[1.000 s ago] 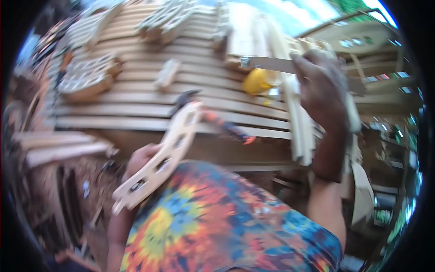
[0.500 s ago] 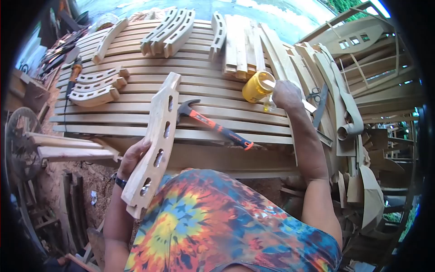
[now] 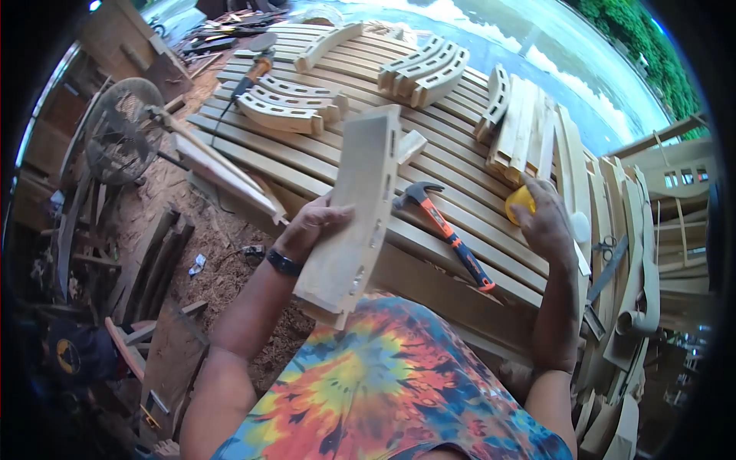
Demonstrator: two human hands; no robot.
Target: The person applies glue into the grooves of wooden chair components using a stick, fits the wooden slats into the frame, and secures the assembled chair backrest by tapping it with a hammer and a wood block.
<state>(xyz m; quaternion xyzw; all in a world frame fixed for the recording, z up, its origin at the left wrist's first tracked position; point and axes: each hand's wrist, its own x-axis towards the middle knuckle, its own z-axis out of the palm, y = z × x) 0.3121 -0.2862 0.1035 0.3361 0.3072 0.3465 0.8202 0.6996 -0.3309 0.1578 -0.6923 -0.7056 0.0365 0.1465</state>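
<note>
My left hand (image 3: 310,228) grips a curved, slotted wooden piece (image 3: 349,207) by its left edge. The piece is held tilted above the near table edge, its broad face towards me and its slots along the right side. My right hand (image 3: 548,218) is curled round a yellow jar (image 3: 520,204) on the table's right part. The fingers hide much of the jar and its mouth. Between my hands lies a claw hammer (image 3: 452,238) with an orange and black handle. A short pale block (image 3: 412,147) shows behind the held piece.
More slotted curved pieces (image 3: 425,70) lie on the slatted wooden table (image 3: 307,157), beside straight boards (image 3: 525,126). An angle grinder (image 3: 257,70) with its cord is at the far left. A round white thing (image 3: 580,228) and scissors (image 3: 607,245) are right of my hand. A fan (image 3: 125,130) stands left.
The view has swung left. My left hand has turned the slotted piece so its broad face shows. My right hand has moved in against the yellow jar and covers more of it.
</note>
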